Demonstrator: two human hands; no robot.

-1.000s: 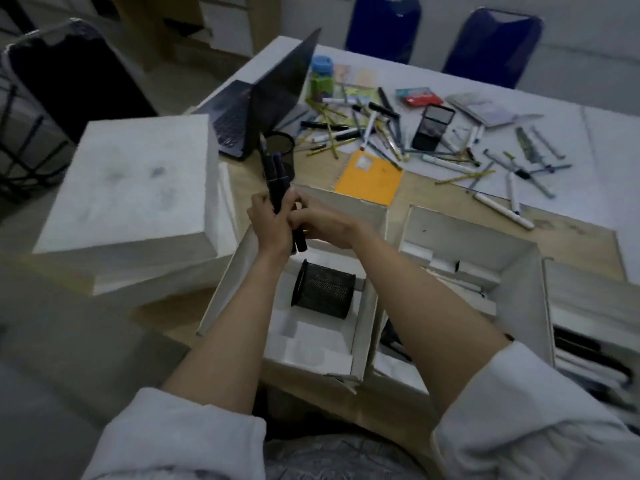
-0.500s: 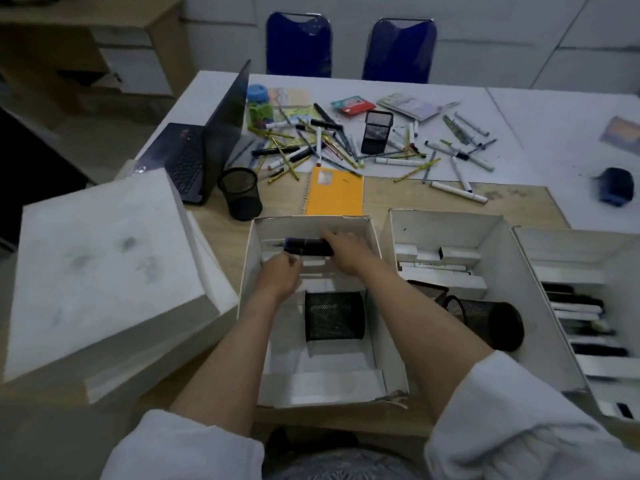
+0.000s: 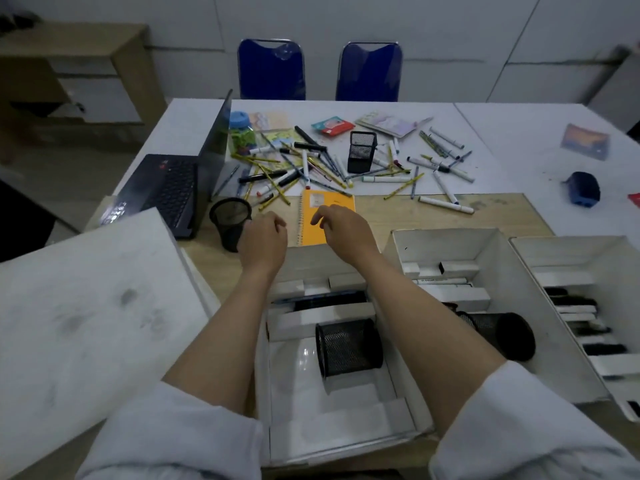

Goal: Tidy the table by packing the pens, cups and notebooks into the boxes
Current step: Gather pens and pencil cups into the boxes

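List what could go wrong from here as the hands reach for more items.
The left hand passes close beside the upright round mesh cup, so a careless reach may tip it. The right hand hovers over the orange notebook; dragging it back could snag the near box wall.

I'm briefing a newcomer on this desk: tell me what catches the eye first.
The heap of pens scattered across the far side of the table, behind the orange notebook. Nearer, three open white boxes sit in a row, the middle-left one holding a black mesh cup on its side, with both empty hands reaching over it.
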